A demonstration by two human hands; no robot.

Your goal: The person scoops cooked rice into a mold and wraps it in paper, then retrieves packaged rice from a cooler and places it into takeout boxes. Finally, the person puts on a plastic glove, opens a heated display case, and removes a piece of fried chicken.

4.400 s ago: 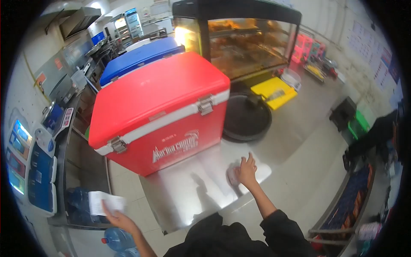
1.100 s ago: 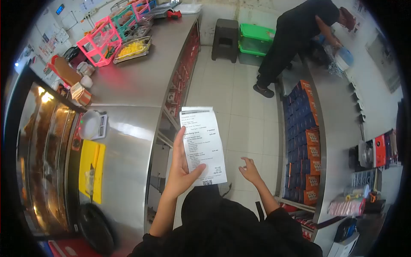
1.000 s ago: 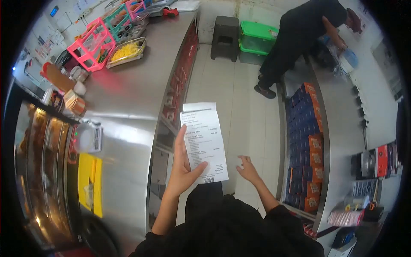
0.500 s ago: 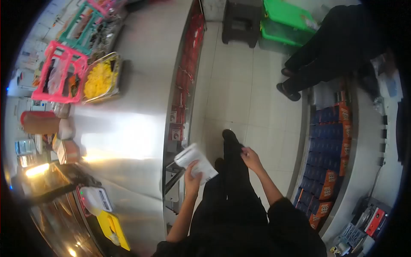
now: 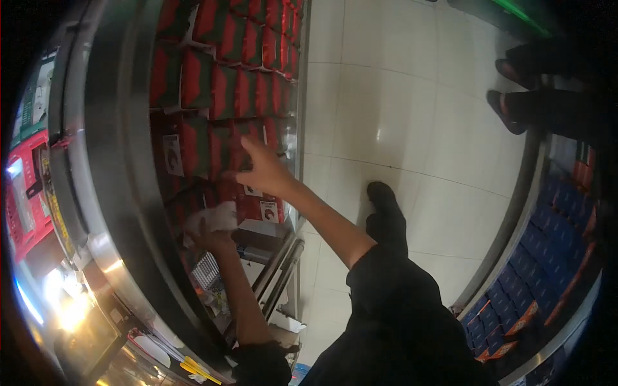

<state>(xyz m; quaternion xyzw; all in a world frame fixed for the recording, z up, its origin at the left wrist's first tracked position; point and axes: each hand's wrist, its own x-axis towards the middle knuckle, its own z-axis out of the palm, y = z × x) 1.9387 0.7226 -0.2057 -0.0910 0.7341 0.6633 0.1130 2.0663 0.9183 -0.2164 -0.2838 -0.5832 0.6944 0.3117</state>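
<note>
While the left hand (image 5: pixel 214 238) grips white paper (image 5: pixel 222 217) near shelved red boxes (image 5: pixel 223 92), the right hand (image 5: pixel 267 172) is open before them, their white labels (image 5: pixel 172 154) too blurred to read.

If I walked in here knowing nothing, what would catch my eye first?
Probably the rows of red-and-green packs stacked beneath the steel counter at upper left, with the open right hand in front of them. Just below it, the left hand holds a blurred white paper. Next might come the blue-and-orange boxes lined up at lower right, across the pale tiled floor.
</note>
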